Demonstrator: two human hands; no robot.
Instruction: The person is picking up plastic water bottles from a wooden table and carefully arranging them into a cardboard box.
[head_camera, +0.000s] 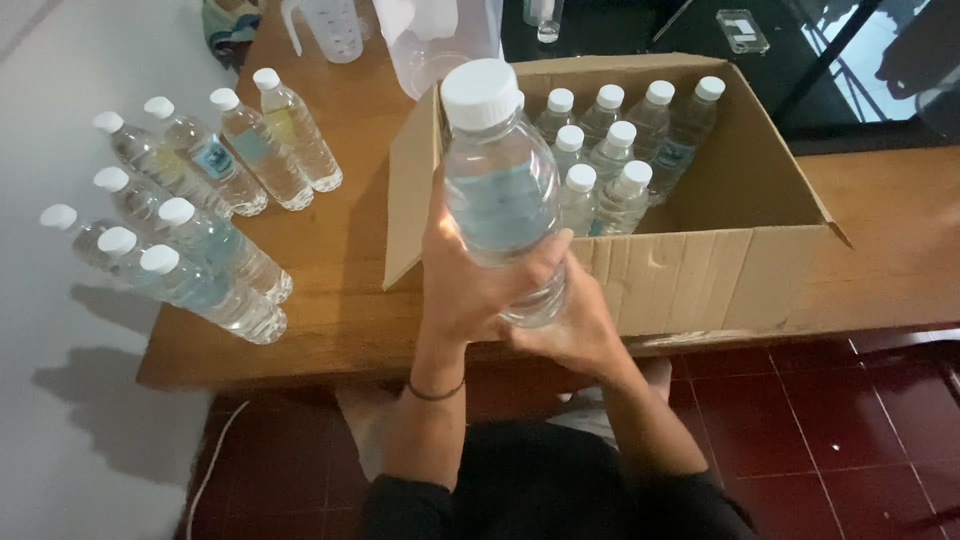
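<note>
On the brown wooden desk (330, 320), an open brown cardboard box (740, 265) near the front edge holds clear plastic bottles with white caps (610, 150) packed at its far side, and more such bottles (190, 240) stand toward the desk's left edge. Over the front edge, the left hand (465, 285) and right hand (575, 325) have their fingers clamped round one clear white-capped plastic bottle (500, 190), held upright before the box's left flap.

Open brown cardboard box (700, 270) on desk (330, 320), right of centre, flaps up. Pale blue labels: held bottle (500, 190), bottles in box (620, 160), bottles (200, 200) standing left on desk.
</note>
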